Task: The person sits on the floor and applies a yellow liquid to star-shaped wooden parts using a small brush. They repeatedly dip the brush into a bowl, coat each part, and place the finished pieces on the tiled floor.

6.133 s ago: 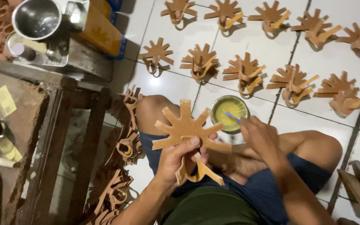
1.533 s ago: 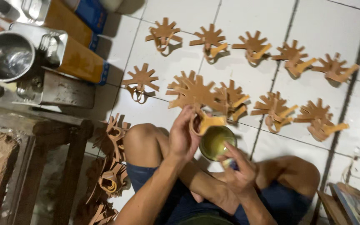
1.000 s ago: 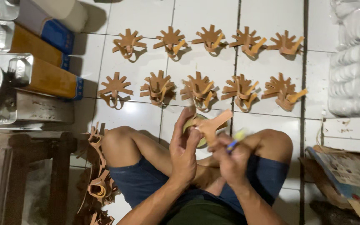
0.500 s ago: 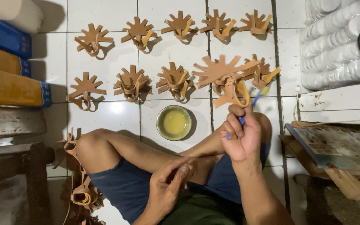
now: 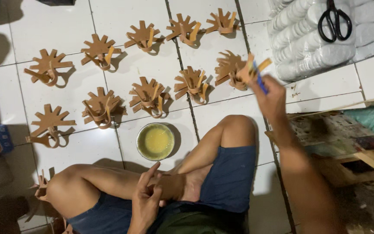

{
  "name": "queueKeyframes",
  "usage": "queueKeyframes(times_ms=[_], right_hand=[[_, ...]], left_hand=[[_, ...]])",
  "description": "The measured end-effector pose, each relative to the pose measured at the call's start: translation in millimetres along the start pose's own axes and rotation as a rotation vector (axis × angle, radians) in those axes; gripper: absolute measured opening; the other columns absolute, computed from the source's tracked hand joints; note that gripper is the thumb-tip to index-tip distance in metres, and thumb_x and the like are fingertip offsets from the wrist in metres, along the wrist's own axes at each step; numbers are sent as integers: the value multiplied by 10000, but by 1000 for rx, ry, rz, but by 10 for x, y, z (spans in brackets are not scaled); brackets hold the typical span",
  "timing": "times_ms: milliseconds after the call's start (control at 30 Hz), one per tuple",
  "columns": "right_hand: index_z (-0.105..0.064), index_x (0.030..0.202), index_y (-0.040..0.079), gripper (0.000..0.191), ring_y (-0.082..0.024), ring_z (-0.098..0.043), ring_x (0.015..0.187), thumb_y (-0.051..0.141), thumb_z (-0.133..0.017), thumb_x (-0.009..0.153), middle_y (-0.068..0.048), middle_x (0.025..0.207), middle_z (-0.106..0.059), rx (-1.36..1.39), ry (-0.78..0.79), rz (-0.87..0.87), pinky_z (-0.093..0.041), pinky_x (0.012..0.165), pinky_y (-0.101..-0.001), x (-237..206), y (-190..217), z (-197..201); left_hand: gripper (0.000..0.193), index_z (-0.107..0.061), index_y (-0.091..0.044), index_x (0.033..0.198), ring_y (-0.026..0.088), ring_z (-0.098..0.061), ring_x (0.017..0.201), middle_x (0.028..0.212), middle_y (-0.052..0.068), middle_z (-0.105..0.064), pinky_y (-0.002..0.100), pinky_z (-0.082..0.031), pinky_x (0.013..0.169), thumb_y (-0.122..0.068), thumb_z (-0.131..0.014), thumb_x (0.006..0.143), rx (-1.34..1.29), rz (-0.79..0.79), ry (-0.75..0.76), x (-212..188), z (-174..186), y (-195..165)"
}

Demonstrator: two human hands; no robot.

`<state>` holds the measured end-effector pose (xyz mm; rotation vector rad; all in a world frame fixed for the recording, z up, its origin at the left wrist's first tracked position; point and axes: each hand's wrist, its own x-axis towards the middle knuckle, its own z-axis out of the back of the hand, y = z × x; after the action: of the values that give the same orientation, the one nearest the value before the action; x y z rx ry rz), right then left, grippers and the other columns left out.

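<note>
Ten brown cardboard stars (image 5: 100, 107) lie on the tiles, perhaps more at the lower left edge. One bowl (image 5: 155, 141) of yellow glue, one pair of scissors (image 5: 334, 19).

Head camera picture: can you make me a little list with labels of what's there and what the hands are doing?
Right hand: stretched out, holding a blue brush at a brown card star piece
Left hand: empty, resting by the crossed legs
Bowl: yellow liquid, on the white tile floor
Other star pieces: in rows on the floor
Scissors: black, on a plastic bag of white discs
</note>
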<state>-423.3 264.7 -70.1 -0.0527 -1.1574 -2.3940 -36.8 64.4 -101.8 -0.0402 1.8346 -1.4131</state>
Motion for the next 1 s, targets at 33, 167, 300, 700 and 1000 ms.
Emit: queueKeyframes(times_ms=[33, 167, 300, 700, 1000], right_hand=[[-715, 1000, -1, 161, -116, -534, 660, 158, -737, 997, -52, 777, -623, -23, 20, 20, -419, 588, -306, 174, -42, 46], [-685, 1014, -48, 167, -187, -543, 687, 113, -725, 1000, -116, 813, -597, -36, 66, 183, -441, 643, -334, 666, -104, 1], [-676, 986, -45, 204, -276, -564, 693, 149, -737, 1006, -165, 825, -602, -101, 109, 172, -451, 655, -382, 879, -87, -157], [-711, 944, -5, 316, -340, -607, 706, 306, -740, 987, -173, 816, -636, -194, 237, 43, -467, 654, -429, 761, -36, -273], [-742, 1084, 6, 254, -264, -665, 740, 245, -710, 1002, -176, 880, -693, -114, 120, 78, -510, 669, -378, 617, -79, -308]], left_hand=[[618, -589, -132, 1401, 112, -549, 555, 1098, 5, -592, 246, -447, 443, 97, -467, 840, -37, 18, 31, 39, -5, 21], [673, -593, -83, 1430, 118, -607, 895, 1102, 53, -641, 243, -519, 737, 86, -505, 785, 152, -185, 88, 177, -19, 156], [595, -621, -84, 1400, 113, -616, 844, 981, 37, -685, 231, -513, 729, 47, -482, 837, 47, 59, 84, 219, -29, 204], [511, -641, -29, 1355, 90, -599, 744, 889, 19, -707, 206, -492, 664, 42, -505, 868, 65, 94, 85, 254, -67, 37], [491, -618, -12, 1352, 67, -611, 731, 892, 17, -714, 182, -500, 634, 32, -484, 883, -12, 33, 132, 251, -35, 112]])
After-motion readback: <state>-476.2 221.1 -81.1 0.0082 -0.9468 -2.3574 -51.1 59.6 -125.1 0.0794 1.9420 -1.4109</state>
